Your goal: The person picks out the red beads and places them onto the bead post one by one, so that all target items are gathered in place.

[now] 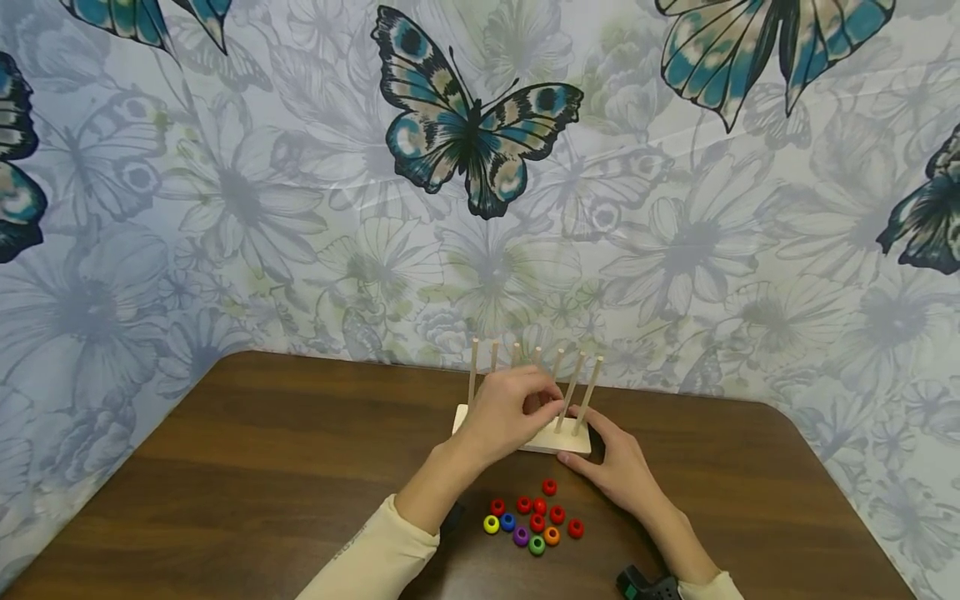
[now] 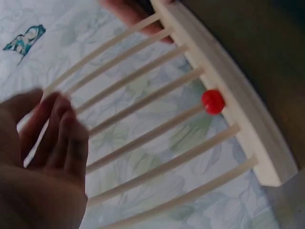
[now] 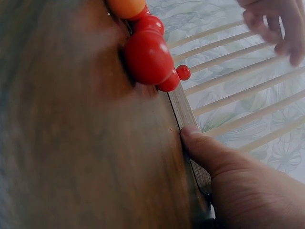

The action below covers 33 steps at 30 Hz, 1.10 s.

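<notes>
A wooden peg rack (image 1: 574,442) with several upright pegs stands near the table's far edge. One red bead (image 2: 213,101) sits low on a peg, close to the base, third from the left end. My left hand (image 1: 510,408) is raised in front of the pegs, partly hiding them. Its fingers are loosely bent by the peg tops in the left wrist view, with nothing showing in them. My right hand (image 1: 615,462) grips the base's right end, thumb (image 3: 202,145) on the front edge and fingers behind.
Several loose beads lie on the brown table (image 1: 262,467) before the rack, mostly red (image 1: 557,515), plus a yellow bead (image 1: 491,524), a blue bead (image 1: 507,522), a purple bead (image 1: 521,536), a green bead (image 1: 537,545) and an orange bead (image 1: 552,536). A butterfly-patterned wall covering (image 1: 480,275) rises behind.
</notes>
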### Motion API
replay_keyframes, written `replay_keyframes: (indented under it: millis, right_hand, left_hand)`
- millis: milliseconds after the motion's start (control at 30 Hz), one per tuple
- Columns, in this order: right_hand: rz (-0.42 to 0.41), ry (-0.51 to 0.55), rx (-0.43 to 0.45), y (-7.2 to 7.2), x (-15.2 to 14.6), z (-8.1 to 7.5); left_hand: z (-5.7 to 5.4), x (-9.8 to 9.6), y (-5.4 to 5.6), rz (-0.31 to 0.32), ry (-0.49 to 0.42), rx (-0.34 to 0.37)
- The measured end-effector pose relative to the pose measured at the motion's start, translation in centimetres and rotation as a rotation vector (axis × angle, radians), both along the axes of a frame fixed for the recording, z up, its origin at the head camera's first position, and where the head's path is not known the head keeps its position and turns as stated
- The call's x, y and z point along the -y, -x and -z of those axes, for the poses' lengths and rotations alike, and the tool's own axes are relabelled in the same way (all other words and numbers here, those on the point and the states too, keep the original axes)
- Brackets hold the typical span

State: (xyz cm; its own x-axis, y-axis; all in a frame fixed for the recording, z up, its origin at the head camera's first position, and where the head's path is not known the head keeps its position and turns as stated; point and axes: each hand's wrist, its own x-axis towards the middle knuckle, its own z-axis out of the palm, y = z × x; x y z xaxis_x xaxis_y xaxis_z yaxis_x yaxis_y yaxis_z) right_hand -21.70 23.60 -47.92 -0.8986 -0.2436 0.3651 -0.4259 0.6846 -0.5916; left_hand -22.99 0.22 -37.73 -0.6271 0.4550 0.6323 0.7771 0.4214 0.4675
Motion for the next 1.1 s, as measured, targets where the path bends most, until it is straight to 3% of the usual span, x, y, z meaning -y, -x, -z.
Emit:
replay_keyframes:
  millis: [300, 400, 500, 600, 800, 1100]
  right_hand:
    - [-0.026, -0.006, -0.002, -0.4, -0.5, 0.6]
    - [-0.038, -0.003, -0.003, -0.4, -0.6, 0.6]
    - [-0.054, -0.003, 0.001, -0.3, -0.5, 0.5]
    - [-0.063, -0.004, 0.009, -0.3, -0.5, 0.4]
    - [-0.057, -0.015, 0.0, -0.1, -0.3, 0.1]
    - [-0.063, -0.003, -0.009, -0.1, -0.3, -0.1]
  left_hand:
    - [1.9, -0.9, -0.9, 0.208, 0.517, 0.285]
    - [2.3, -1.3, -1.1, 0.229, 0.615, 0.34]
    - [2.6, -1.6, -1.3, 0.214, 0.682, 0.344]
    - [2.9, -1.8, -1.5, 0.209, 0.712, 0.335]
    - [3.6, -2.2, -1.4, 0.242, 0.686, 0.33]
    - [3.6, -2.2, -1.1, 0.25, 0.662, 0.336]
